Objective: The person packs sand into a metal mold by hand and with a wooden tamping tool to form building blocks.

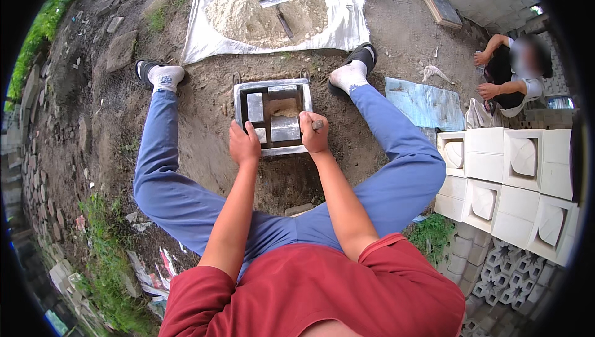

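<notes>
A square metal mould point(290, 151) lies on the ground between my feet. Smooth metal blocks point(255, 107) stand inside it around dark gaps, with a little pale sandy material in the middle. My left hand point(245, 143) grips the mould's near left wall, thumb on the inner side and fingers on the outer. At the near right side, my right hand point(315, 133) is closed round a short handle point(318, 125). Only the handle's end shows; whatever it belongs to is hidden by the hand.
Beyond the mould, a trowel point(280, 16) lies on a pale sand heap point(232, 11) over a white sack point(201, 42). White hollow blocks point(485, 162) are stacked at right, near a blue sheet point(424, 104). Another person point(511, 76) crouches at far right.
</notes>
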{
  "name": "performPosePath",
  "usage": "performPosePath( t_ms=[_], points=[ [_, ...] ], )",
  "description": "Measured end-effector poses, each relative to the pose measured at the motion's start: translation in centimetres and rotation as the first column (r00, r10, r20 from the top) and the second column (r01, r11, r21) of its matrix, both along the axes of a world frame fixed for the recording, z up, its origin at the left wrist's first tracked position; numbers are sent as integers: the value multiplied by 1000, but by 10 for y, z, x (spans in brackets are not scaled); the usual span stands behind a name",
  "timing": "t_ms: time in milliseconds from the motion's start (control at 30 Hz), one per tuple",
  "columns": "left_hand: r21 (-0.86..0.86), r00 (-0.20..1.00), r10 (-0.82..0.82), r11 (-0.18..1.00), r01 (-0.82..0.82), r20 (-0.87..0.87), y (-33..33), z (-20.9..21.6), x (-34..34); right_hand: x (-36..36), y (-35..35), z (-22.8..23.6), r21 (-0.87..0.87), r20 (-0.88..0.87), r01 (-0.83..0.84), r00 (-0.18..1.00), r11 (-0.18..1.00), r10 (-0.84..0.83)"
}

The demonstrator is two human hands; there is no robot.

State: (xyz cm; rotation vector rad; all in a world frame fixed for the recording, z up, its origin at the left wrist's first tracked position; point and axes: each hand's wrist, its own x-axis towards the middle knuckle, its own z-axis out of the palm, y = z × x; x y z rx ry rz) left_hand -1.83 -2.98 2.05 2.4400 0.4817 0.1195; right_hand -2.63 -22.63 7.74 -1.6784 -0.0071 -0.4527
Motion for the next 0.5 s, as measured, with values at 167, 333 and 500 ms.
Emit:
performPosePath(
  t_ms=[167,333,500],
  points=[
    [11,1000,-9,1000,9,-15,4,-6,3,-1,2,6,163,-79,-41,995,986,54],
    [12,998,20,1000,-21,61,10,-8,-3,0,11,72,215,-79,-55,994,975,73],
    [17,998,6,1000,-7,66,-3,-6,6,-6,1,24,94,-73,9,997,996,-3]
  ],
)
